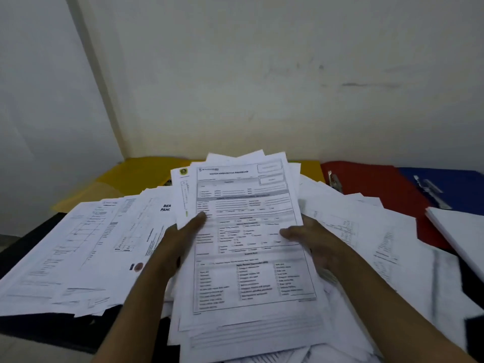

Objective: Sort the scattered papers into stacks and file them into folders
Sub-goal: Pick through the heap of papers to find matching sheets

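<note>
Papers (246, 247) in an uneven bundle sit between my hands: left hand (178, 239) and right hand (311, 242) grip its sides, thumbs pressed on top.

We see a dark counter (34, 247) against the wall, nearly buried; loose papers (86, 247) sprawl across its left and middle; at the back lie a yellow folder (136, 174), a red folder (372, 184) and a blue folder (461, 184); a neat white stack (461, 231) sits far right.
</note>
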